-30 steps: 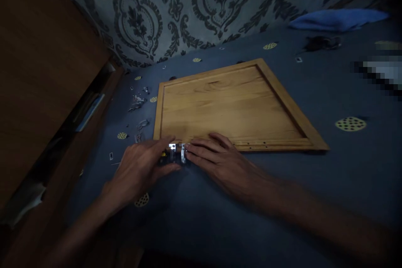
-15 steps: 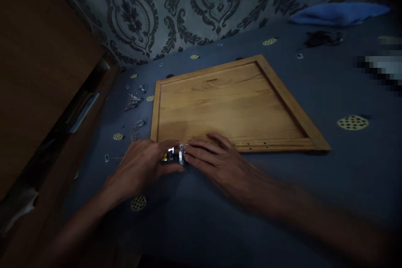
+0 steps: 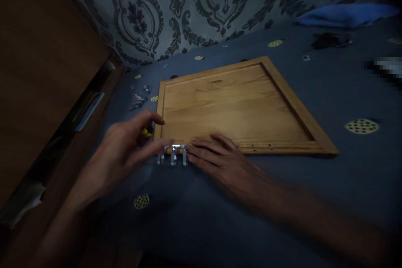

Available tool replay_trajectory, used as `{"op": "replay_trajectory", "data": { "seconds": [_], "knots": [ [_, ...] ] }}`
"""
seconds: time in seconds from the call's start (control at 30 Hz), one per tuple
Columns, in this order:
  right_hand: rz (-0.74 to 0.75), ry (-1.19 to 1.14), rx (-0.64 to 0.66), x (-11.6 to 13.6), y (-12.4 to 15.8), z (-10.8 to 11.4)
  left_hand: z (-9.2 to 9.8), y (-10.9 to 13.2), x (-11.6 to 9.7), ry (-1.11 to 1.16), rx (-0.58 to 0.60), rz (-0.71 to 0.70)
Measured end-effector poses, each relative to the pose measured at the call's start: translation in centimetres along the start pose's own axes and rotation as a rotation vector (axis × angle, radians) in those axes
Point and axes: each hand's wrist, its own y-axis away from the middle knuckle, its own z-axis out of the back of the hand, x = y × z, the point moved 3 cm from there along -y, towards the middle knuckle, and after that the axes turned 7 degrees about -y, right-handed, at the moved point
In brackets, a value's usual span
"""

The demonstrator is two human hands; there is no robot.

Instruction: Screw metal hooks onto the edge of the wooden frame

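Your left hand (image 3: 119,147), holding something yellow (image 3: 146,133), lifts clear, baring brackets (image 3: 173,158) edging the panel (image 3: 226,104) beside your flat right hand (image 3: 224,160).

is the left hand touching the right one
Apart: the head view shows a shiny silver metal piece in the gap between left hand and right hand.

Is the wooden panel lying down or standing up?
Lying down: the wooden panel rests across the blue sheet, the right hand at its near edge.
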Motion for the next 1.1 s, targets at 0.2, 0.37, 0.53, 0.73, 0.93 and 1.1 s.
{"op": "replay_trajectory", "data": {
  "seconds": [0.2,0.37,0.53,0.73,0.93,1.1],
  "knots": [
    [-0.008,-0.01,0.016,0.0,0.0,0.1,2.5,0.3,-2.3,0.404,-0.372,-0.031],
    [-0.017,-0.016,0.008,0.0,-0.1,-0.1,0.3,-0.3,-2.3,0.507,-0.339,-0.05],
    [-0.016,-0.041,-0.002,0.1,-0.1,0.0,-0.6,-0.5,-2.0,0.495,-0.307,0.017],
    [-0.032,-0.068,0.01,0.2,-0.1,0.2,-1.4,-0.7,-2.0,0.437,-0.279,-0.023],
    [-0.033,-0.1,0.007,0.3,-0.2,0.3,-2.0,-0.8,-2.1,0.427,-0.252,-0.024],
    [-0.055,-0.109,0.063,0.5,-0.4,0.9,-2.3,-0.8,-2.2,0.433,-0.247,-0.034]
  ]
}}
